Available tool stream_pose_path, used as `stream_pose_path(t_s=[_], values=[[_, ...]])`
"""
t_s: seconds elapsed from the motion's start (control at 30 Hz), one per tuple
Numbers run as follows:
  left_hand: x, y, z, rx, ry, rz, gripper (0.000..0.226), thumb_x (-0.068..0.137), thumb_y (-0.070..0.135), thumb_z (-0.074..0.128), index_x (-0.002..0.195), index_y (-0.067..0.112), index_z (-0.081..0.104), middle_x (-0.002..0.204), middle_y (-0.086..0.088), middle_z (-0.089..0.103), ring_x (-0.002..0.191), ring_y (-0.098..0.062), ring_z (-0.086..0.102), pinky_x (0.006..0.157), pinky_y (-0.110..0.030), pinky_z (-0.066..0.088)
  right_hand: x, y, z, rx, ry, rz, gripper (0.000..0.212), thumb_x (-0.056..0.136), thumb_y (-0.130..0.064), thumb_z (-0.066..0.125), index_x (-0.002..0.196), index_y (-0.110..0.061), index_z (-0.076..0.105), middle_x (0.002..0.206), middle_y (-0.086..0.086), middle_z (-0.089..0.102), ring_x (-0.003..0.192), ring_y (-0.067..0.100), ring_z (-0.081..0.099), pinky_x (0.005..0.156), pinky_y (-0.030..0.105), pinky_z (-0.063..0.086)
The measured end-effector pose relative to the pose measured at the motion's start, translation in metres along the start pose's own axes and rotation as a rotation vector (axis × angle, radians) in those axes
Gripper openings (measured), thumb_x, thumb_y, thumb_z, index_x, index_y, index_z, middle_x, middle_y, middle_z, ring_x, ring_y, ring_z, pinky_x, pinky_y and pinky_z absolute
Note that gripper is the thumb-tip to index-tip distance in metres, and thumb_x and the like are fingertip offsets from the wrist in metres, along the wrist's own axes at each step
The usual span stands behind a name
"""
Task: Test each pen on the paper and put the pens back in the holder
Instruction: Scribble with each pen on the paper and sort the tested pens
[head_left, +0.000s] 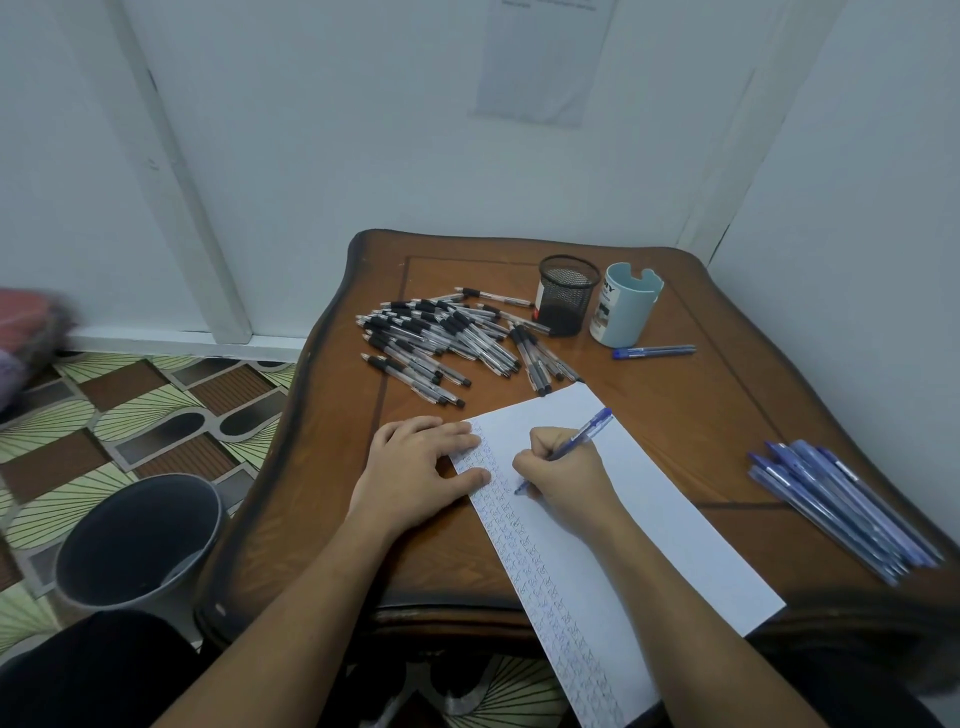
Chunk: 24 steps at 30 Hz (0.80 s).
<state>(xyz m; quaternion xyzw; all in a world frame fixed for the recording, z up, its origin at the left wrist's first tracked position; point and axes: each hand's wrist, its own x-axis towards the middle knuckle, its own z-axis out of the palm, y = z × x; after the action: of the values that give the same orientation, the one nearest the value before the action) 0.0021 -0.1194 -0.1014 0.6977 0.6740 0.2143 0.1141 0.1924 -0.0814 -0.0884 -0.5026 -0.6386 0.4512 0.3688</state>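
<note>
While on smooth paper (670, 493), slim blue pen (571, 444).

Grey bucket (137, 540) beside wooden table (675, 415)

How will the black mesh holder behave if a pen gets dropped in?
Probably light: the mesh holder is see-through with no pens sticking out. It may slide on the glossy table. Taller than wide, so it could tip.

On the wooden table (675, 415), the sheet of paper (649, 519) was pressed flat by the left hand (421, 473) while a blue pen (569, 447) was gripped by the right hand (561, 475), its tip set against the paper, with black pens (441, 338) heaped beside a mesh holder (566, 296).
</note>
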Motion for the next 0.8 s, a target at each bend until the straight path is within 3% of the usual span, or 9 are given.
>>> stream_pose_path(t_s=[0.13, 0.27, 0.4, 0.47, 0.53, 0.6, 0.7, 0.8], values=[[0.0, -0.001, 0.0, 0.002, 0.001, 0.001, 0.05, 0.083, 0.069, 0.052, 0.128, 0.046, 0.055, 0.14, 0.029, 0.044, 0.133, 0.002, 0.029, 0.111, -0.035, 0.012, 0.001, 0.001, 0.001, -0.03, 0.005, 0.015, 0.044, 0.085, -0.005, 0.064, 0.051, -0.02, 0.041, 0.049, -0.004, 0.041, 0.055, 0.012, 0.053, 0.052, 0.026, 0.041], [0.0, -0.001, 0.0, 0.006, -0.01, 0.004, 0.051, 0.084, 0.069, 0.05, 0.128, 0.046, 0.054, 0.14, 0.029, 0.044, 0.133, 0.002, 0.028, 0.112, -0.035, 0.011, 0.005, -0.002, -0.004, 0.102, 0.135, 0.08, 0.034, 0.093, -0.008, 0.06, 0.061, -0.01, 0.049, 0.056, 0.001, 0.053, 0.056, 0.01, 0.054, 0.058, 0.027, 0.046], [0.001, -0.003, 0.001, -0.012, -0.01, 0.009, 0.056, 0.079, 0.075, 0.046, 0.127, 0.047, 0.055, 0.139, 0.029, 0.045, 0.133, 0.002, 0.029, 0.112, -0.037, 0.012, 0.009, -0.009, -0.012, 0.312, 0.197, 0.234, 0.046, 0.103, -0.038, 0.045, 0.068, -0.011, 0.055, 0.054, 0.003, 0.049, 0.051, 0.012, 0.045, 0.05, 0.025, 0.037], [0.0, -0.003, 0.001, -0.02, -0.011, 0.011, 0.06, 0.076, 0.076, 0.042, 0.127, 0.047, 0.056, 0.138, 0.03, 0.045, 0.132, 0.002, 0.03, 0.112, -0.036, 0.012, 0.012, -0.011, -0.015, 0.394, 0.169, 0.265, 0.044, 0.102, -0.05, 0.034, 0.087, -0.016, 0.059, 0.048, 0.003, 0.044, 0.042, 0.013, 0.039, 0.045, 0.025, 0.03], [0.0, -0.003, 0.001, -0.017, -0.01, 0.01, 0.057, 0.078, 0.075, 0.045, 0.127, 0.047, 0.055, 0.138, 0.03, 0.045, 0.132, 0.003, 0.03, 0.112, -0.036, 0.012, 0.015, -0.013, -0.017, 0.412, 0.14, 0.266, 0.037, 0.105, -0.045, 0.031, 0.11, -0.016, 0.055, 0.046, 0.003, 0.042, 0.039, 0.014, 0.034, 0.043, 0.025, 0.027], [0.001, -0.003, 0.001, -0.006, -0.019, 0.006, 0.052, 0.082, 0.072, 0.048, 0.128, 0.048, 0.054, 0.14, 0.03, 0.044, 0.133, 0.002, 0.029, 0.112, -0.036, 0.011, 0.016, -0.014, -0.018, 0.413, 0.113, 0.271, 0.028, 0.108, -0.036, 0.034, 0.119, -0.017, 0.05, 0.046, 0.002, 0.042, 0.038, 0.013, 0.032, 0.041, 0.025, 0.026], [0.001, -0.003, 0.0, 0.006, -0.026, 0.006, 0.052, 0.083, 0.072, 0.048, 0.128, 0.047, 0.054, 0.14, 0.03, 0.043, 0.134, 0.002, 0.028, 0.112, -0.035, 0.011, 0.016, -0.018, -0.021, 0.422, 0.1, 0.337, 0.022, 0.108, -0.031, 0.035, 0.118, -0.018, 0.05, 0.046, 0.003, 0.041, 0.037, 0.013, 0.032, 0.039, 0.023, 0.026], [0.0, -0.004, 0.001, 0.002, -0.025, 0.004, 0.055, 0.08, 0.075, 0.046, 0.127, 0.048, 0.054, 0.139, 0.03, 0.044, 0.134, 0.002, 0.029, 0.112, -0.035, 0.011, 0.017, -0.022, -0.028, 0.537, 0.116, 0.404, 0.022, 0.107, -0.032, 0.038, 0.102, -0.016, 0.052, 0.049, 0.005, 0.041, 0.039, 0.014, 0.032, 0.043, 0.024, 0.022]])
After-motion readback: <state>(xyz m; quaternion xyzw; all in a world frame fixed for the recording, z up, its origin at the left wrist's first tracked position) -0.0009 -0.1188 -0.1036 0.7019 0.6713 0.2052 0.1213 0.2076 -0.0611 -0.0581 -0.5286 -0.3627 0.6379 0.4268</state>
